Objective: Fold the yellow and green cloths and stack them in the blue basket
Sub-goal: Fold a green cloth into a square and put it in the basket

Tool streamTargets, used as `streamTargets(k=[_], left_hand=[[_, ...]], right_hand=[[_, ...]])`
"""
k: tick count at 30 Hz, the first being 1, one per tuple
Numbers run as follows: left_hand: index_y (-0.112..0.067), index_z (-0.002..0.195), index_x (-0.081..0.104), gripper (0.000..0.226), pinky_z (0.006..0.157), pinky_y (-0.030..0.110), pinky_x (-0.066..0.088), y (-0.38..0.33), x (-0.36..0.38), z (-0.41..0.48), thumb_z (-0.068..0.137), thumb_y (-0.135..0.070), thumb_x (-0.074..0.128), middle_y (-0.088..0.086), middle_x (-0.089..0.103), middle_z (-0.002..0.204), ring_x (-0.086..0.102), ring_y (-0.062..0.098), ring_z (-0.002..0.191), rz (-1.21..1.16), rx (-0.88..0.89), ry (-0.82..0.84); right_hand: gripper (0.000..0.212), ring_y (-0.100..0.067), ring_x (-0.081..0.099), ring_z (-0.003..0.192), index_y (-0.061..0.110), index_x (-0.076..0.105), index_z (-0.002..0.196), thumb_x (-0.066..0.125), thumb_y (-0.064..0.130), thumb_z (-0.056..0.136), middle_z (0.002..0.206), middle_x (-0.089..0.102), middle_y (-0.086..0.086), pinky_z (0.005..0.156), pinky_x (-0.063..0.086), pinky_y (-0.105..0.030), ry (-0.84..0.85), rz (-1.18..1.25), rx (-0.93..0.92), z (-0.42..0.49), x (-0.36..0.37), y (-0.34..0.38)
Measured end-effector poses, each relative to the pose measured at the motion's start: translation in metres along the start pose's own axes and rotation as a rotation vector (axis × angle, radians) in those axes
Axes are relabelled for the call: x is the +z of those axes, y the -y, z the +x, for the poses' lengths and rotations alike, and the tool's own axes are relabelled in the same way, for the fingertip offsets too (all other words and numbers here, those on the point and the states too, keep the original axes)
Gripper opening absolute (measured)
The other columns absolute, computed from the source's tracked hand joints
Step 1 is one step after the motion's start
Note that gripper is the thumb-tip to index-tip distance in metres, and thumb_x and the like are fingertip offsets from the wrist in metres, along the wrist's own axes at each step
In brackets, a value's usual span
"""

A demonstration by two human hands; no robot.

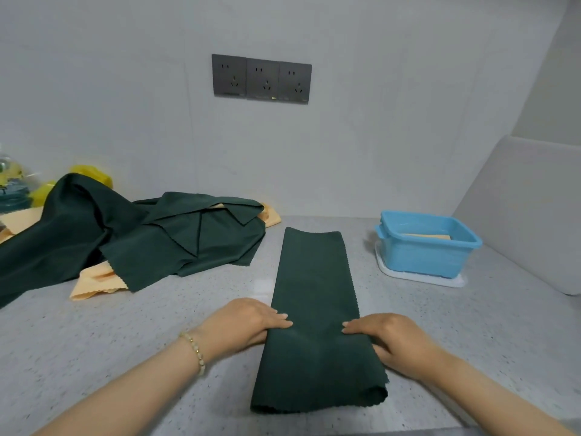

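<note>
A dark green cloth, folded into a long narrow strip, lies on the speckled grey counter in front of me. My left hand holds its left edge, with the fingers on top and the thumb tucked under. My right hand holds the right edge the same way. The blue basket stands at the right, and a folded yellow cloth lies inside it. A heap of unfolded green cloths lies at the left, with yellow cloths showing beneath it.
The basket rests on a white tray. A grey triple wall socket is on the back wall. Yellow and teal items in clear plastic sit at the far left. A white panel rises at the right.
</note>
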State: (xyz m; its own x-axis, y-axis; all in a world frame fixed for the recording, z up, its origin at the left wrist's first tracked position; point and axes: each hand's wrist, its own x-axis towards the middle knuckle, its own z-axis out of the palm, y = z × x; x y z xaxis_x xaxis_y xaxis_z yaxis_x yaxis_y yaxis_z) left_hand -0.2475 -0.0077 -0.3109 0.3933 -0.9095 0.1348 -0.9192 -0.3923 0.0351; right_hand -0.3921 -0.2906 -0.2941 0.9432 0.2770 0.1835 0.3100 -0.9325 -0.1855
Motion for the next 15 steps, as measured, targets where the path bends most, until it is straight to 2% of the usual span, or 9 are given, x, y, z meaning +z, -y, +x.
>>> streamTargets(k=[1,2,3,4,6,8,10,12,15], left_hand=[[-0.042,0.134,0.05,0.04,0.103,0.022,0.038,-0.001,-0.003,0.001,0.098,-0.025,0.045,-0.017,0.056,0.134,0.051,0.003,0.122,-0.059,-0.04,-0.025],[-0.044,0.127,0.056,0.037,0.096,0.022,0.043,-0.002,-0.005,0.003,0.097,-0.024,0.045,-0.018,0.063,0.123,0.056,0.002,0.111,-0.127,-0.095,-0.045],[-0.041,0.118,0.063,0.032,0.087,0.024,0.047,-0.002,-0.01,0.008,0.096,-0.024,0.046,-0.015,0.069,0.109,0.06,0.003,0.097,-0.212,-0.165,-0.069],[-0.032,0.103,0.069,0.024,0.078,0.028,0.048,-0.003,-0.013,0.014,0.096,-0.026,0.047,-0.01,0.071,0.09,0.06,0.008,0.081,-0.33,-0.245,-0.09],[-0.014,0.07,0.058,0.034,0.058,0.029,0.041,-0.002,-0.018,0.028,0.096,-0.035,0.051,-0.002,0.055,0.058,0.046,0.013,0.053,-0.587,-0.419,-0.142],[-0.012,0.058,0.043,0.046,0.052,0.025,0.035,-0.002,-0.017,0.037,0.094,-0.036,0.057,-0.005,0.043,0.045,0.04,0.011,0.045,-0.749,-0.573,-0.179],[-0.016,0.05,0.034,0.052,0.053,0.023,0.032,-0.001,-0.009,0.042,0.092,-0.032,0.061,-0.007,0.036,0.04,0.035,0.013,0.043,-0.763,-0.665,-0.209],[-0.019,0.048,0.03,0.055,0.055,0.024,0.027,-0.001,0.0,0.043,0.09,-0.034,0.062,-0.004,0.03,0.045,0.029,0.015,0.048,-0.707,-0.733,-0.239],[-0.02,0.051,0.04,0.048,0.054,0.023,0.032,-0.006,0.006,0.041,0.088,-0.039,0.062,-0.007,0.037,0.046,0.035,0.012,0.048,-0.637,-0.807,-0.266]], right_hand=[[0.023,0.011,0.059,0.094,0.035,0.07,0.105,0.053,0.03,0.091,0.104,0.065,0.03,0.087,0.042,-0.008,0.009,0.082,0.069,0.003,0.0,-0.002],[0.017,0.009,0.058,0.073,0.033,0.07,0.083,0.056,0.029,0.092,0.078,0.065,0.029,0.073,0.045,-0.013,-0.007,0.174,0.148,0.008,0.0,-0.004],[0.032,0.002,0.048,0.054,0.027,0.059,0.062,0.056,0.034,0.093,0.056,0.055,0.021,0.06,0.04,-0.019,-0.063,0.251,0.24,0.016,-0.001,-0.008],[0.044,-0.002,0.038,0.047,0.022,0.045,0.054,0.055,0.039,0.093,0.048,0.044,0.013,0.053,0.034,-0.022,-0.111,0.354,0.34,0.023,-0.001,-0.01],[0.046,-0.009,0.041,0.046,0.015,0.042,0.056,0.054,0.04,0.093,0.05,0.044,0.004,0.052,0.038,-0.025,-0.195,0.593,0.507,0.04,-0.001,-0.014],[0.042,-0.013,0.047,0.042,0.009,0.047,0.059,0.058,0.03,0.093,0.049,0.05,-0.003,0.05,0.042,-0.023,-0.24,0.699,0.616,0.054,0.004,-0.018],[0.037,-0.014,0.05,0.043,0.008,0.052,0.059,0.064,0.024,0.09,0.05,0.055,-0.004,0.049,0.041,-0.022,-0.284,0.649,0.701,0.062,0.014,-0.023],[0.031,-0.014,0.051,0.051,0.01,0.058,0.061,0.068,0.024,0.086,0.057,0.059,-0.002,0.054,0.04,-0.022,-0.334,0.541,0.746,0.066,0.021,-0.024],[0.027,-0.012,0.051,0.056,0.015,0.056,0.062,0.066,0.023,0.087,0.059,0.058,0.002,0.052,0.036,-0.019,-0.384,0.414,0.752,0.067,0.026,-0.02]])
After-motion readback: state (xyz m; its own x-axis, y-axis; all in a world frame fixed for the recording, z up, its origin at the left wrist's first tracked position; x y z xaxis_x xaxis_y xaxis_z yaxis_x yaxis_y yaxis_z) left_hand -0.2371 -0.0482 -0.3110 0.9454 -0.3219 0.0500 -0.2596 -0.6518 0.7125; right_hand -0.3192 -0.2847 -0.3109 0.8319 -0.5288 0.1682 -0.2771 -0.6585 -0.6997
